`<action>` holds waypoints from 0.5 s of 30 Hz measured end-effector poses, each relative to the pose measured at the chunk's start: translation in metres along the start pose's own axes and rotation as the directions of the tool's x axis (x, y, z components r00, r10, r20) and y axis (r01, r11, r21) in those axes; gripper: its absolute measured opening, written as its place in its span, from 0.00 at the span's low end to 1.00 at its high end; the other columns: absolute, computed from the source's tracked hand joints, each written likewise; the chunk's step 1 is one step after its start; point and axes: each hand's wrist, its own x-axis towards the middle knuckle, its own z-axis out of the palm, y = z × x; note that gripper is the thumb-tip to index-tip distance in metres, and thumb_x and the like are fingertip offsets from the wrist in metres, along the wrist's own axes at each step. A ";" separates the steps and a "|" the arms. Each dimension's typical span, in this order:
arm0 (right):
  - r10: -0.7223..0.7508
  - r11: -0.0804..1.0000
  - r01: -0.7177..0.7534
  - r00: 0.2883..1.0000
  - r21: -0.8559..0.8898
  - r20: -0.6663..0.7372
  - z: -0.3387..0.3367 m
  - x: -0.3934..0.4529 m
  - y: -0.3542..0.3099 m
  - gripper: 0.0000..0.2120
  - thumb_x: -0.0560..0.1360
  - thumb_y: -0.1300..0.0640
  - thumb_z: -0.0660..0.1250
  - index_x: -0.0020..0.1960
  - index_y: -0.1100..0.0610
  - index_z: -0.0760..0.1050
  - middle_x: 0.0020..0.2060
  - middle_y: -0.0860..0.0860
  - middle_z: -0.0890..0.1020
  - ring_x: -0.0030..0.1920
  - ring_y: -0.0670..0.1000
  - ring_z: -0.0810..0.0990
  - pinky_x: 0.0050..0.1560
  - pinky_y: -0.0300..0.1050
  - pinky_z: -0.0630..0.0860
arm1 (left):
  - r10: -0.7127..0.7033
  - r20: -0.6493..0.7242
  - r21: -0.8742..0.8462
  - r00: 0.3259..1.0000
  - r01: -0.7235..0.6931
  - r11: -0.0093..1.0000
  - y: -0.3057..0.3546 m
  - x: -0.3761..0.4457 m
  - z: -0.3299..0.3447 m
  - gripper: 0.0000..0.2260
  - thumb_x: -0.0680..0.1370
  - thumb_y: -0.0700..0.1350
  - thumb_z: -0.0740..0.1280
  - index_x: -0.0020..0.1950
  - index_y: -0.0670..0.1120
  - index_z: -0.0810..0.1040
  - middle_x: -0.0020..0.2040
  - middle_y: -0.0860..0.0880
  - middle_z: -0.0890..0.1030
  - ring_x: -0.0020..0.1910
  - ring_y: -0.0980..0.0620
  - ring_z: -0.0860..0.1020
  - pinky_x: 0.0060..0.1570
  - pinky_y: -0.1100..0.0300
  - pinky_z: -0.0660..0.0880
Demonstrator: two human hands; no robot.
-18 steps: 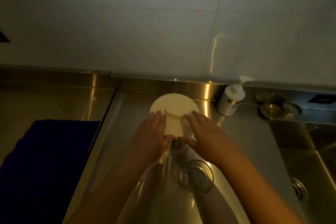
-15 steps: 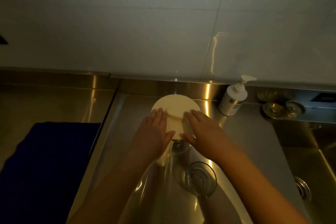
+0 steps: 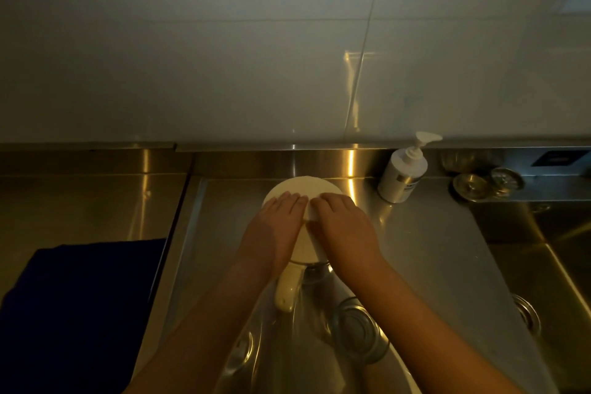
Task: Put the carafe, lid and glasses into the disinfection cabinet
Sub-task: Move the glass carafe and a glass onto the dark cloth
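A cream round lid (image 3: pixel 303 188) sits on top of a glass carafe whose cream handle (image 3: pixel 288 293) points toward me. Both hands lie on the lid side by side. My left hand (image 3: pixel 274 227) covers its left half and my right hand (image 3: pixel 346 229) its right half, fingers stretched flat over the top. The thumbs are hidden. The carafe's glass body is mostly hidden under my hands and arms. A clear drinking glass (image 3: pixel 359 334) stands just right of the carafe, under my right forearm. Another glassy shape (image 3: pixel 243 350) shows below my left forearm, unclear.
All this stands on a steel counter (image 3: pixel 425 249). A white pump bottle (image 3: pixel 403 171) is at the back right, with metal sink strainers (image 3: pixel 487 184) beside it. A sink basin (image 3: pixel 543 281) lies to the right. A dark blue cloth (image 3: pixel 76 304) covers the left counter.
Both hands have slid forward over the lid, so fingers that held its near edge now lie flat across the top. The lid stays on the carafe.
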 end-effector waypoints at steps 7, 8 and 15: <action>0.010 1.000 -0.009 0.998 0.018 -0.060 0.005 0.001 0.000 0.23 0.77 0.50 0.63 0.69 0.55 0.65 0.68 0.52 0.68 0.67 0.52 0.64 0.65 0.45 0.62 | 0.004 -0.027 -0.035 1.000 -0.005 0.999 0.000 0.004 -0.002 0.25 0.82 0.47 0.54 0.77 0.46 0.49 0.77 0.48 0.55 0.76 0.51 0.50 0.71 0.61 0.44; 0.011 1.000 -0.009 0.997 0.027 -0.072 0.005 0.000 -0.001 0.23 0.76 0.51 0.63 0.69 0.55 0.66 0.68 0.52 0.68 0.67 0.52 0.65 0.64 0.45 0.62 | 0.003 -0.030 -0.038 1.000 -0.004 0.999 0.001 0.004 -0.003 0.25 0.82 0.47 0.55 0.77 0.46 0.49 0.77 0.48 0.55 0.76 0.51 0.50 0.71 0.61 0.44; 0.009 0.996 0.006 0.985 0.089 -0.170 -0.004 -0.008 0.001 0.26 0.71 0.54 0.71 0.66 0.59 0.69 0.65 0.56 0.72 0.64 0.55 0.70 0.63 0.47 0.65 | 0.049 -0.160 -0.036 0.986 -0.055 0.998 0.013 -0.004 -0.025 0.29 0.79 0.44 0.62 0.76 0.44 0.53 0.76 0.45 0.57 0.76 0.49 0.51 0.69 0.61 0.42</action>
